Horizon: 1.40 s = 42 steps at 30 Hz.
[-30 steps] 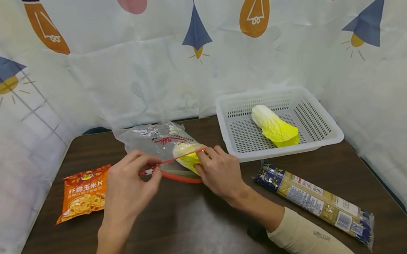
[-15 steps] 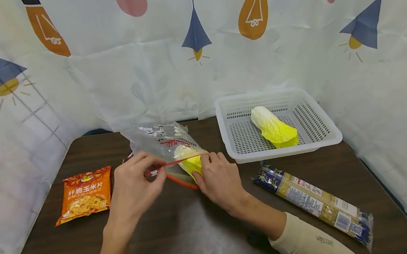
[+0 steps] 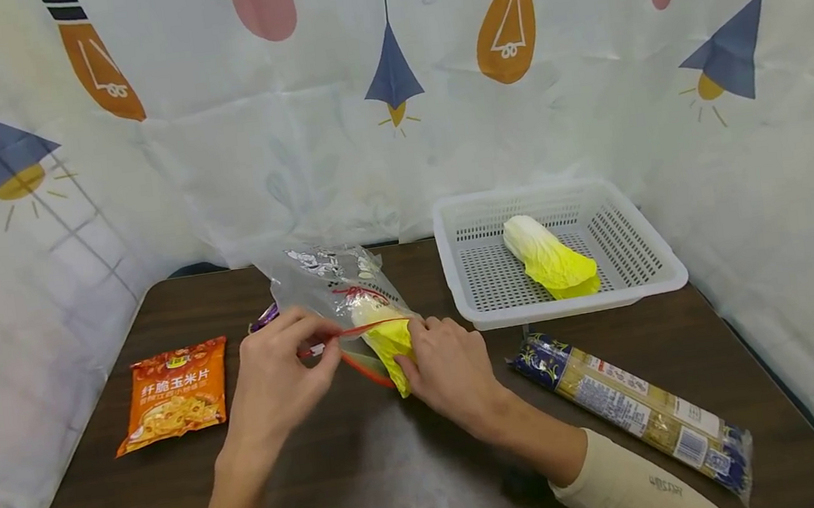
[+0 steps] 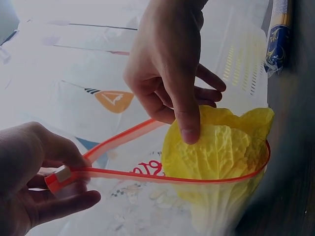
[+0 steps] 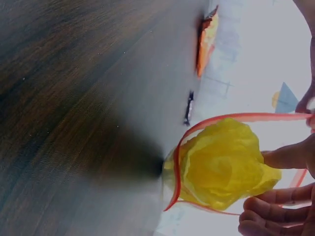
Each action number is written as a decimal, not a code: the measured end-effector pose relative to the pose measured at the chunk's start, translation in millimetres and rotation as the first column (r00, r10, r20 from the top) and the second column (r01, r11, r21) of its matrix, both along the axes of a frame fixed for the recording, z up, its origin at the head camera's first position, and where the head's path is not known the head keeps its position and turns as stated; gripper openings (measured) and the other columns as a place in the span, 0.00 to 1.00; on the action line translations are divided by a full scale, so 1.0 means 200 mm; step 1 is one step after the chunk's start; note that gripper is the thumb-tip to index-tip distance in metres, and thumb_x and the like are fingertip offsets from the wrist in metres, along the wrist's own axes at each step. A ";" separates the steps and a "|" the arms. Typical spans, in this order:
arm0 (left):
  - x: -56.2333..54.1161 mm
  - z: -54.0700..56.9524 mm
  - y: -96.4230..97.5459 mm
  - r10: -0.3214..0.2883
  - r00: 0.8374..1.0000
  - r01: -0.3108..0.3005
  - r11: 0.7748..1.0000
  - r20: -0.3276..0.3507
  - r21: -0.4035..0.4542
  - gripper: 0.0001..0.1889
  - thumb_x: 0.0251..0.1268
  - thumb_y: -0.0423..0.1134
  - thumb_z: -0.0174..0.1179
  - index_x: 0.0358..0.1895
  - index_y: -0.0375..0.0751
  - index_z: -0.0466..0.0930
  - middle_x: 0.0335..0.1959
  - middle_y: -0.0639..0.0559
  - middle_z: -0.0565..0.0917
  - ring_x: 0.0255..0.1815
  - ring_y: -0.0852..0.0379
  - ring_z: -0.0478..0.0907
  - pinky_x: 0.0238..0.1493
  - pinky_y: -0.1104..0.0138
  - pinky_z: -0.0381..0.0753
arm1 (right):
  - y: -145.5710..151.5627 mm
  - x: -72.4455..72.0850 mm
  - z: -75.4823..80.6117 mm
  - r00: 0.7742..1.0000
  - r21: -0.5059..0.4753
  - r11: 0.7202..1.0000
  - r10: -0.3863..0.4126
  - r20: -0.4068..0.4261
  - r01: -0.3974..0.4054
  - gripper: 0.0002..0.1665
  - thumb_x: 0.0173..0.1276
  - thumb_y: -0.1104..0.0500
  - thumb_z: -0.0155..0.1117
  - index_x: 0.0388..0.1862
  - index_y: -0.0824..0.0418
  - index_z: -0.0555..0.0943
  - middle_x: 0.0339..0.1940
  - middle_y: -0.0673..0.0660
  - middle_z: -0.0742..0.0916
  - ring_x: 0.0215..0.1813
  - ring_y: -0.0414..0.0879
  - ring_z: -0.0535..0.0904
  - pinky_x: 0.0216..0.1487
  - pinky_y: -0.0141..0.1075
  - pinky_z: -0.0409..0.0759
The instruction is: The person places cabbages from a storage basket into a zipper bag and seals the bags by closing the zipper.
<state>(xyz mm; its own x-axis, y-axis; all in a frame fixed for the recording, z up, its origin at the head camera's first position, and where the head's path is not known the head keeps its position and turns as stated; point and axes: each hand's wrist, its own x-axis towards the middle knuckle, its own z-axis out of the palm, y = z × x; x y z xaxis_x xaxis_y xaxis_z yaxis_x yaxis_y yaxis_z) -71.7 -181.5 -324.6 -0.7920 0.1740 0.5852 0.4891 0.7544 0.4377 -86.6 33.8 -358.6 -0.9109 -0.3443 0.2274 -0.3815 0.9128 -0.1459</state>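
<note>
A clear zip-lock bag with a red zip strip hangs between both hands, its mouth facing me. Inside lies a yellow-white napa cabbage, its frilly leaf end showing at the mouth. My left hand pinches the strip's end beside the white slider. On the other side, my right hand grips the bag's rim; its thumb rests on the cabbage leaf and its fingers lie behind. In the right wrist view, the red strip loops round the leaf.
A white plastic basket holding another napa cabbage stands at the back right. An orange snack bag lies left, a pack of noodles right. Something small and purple lies behind my left hand on the dark table.
Both hands have shifted slightly, the left one to the right and down. The bag has swung to the right, and more of the cabbage's leaf end shows at its mouth.
</note>
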 end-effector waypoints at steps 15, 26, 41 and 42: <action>0.00 -0.01 0.00 -0.032 0.998 0.031 0.999 0.048 0.028 0.08 0.55 0.29 0.76 0.35 0.46 0.91 0.34 0.58 0.87 0.34 0.61 0.83 0.37 0.65 0.87 | 0.05 -0.01 0.02 0.997 -0.023 0.997 0.080 0.010 -0.080 0.20 0.68 0.45 0.73 0.45 0.59 0.84 0.32 0.54 0.87 0.32 0.47 0.84 0.30 0.43 0.85; 0.00 -0.01 0.01 -0.043 0.994 0.039 0.999 0.097 0.038 0.08 0.57 0.29 0.76 0.36 0.46 0.91 0.35 0.58 0.87 0.35 0.62 0.83 0.38 0.61 0.89 | 0.12 -0.04 0.13 0.947 -0.246 0.958 0.209 0.242 -0.148 0.17 0.67 0.43 0.74 0.28 0.53 0.85 0.18 0.43 0.81 0.20 0.38 0.73 0.22 0.31 0.73; 0.01 -0.01 0.01 -0.046 0.994 0.042 0.998 0.103 0.040 0.06 0.58 0.31 0.75 0.36 0.47 0.91 0.35 0.59 0.87 0.35 0.63 0.83 0.38 0.63 0.89 | 0.27 -0.14 0.29 0.963 -0.282 0.958 0.122 0.241 -0.051 0.20 0.70 0.40 0.70 0.25 0.50 0.83 0.20 0.46 0.82 0.25 0.43 0.75 0.27 0.35 0.75; 0.01 -0.01 0.01 -0.047 0.993 0.043 0.998 0.106 0.040 0.06 0.58 0.31 0.75 0.36 0.47 0.91 0.35 0.59 0.87 0.35 0.63 0.83 0.38 0.63 0.89 | 0.29 -0.15 0.29 0.966 -0.275 0.960 0.117 0.230 -0.051 0.20 0.71 0.41 0.70 0.25 0.51 0.83 0.20 0.46 0.81 0.25 0.43 0.74 0.27 0.35 0.74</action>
<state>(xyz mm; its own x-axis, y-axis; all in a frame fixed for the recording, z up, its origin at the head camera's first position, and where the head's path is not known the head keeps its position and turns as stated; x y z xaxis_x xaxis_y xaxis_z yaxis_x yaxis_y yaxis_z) -69.6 -179.1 -326.0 -0.8421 0.1899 0.5048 0.4711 0.7148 0.5168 -117.4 91.2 -299.7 -0.9202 -0.3791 0.0976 -0.3779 0.7950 -0.4745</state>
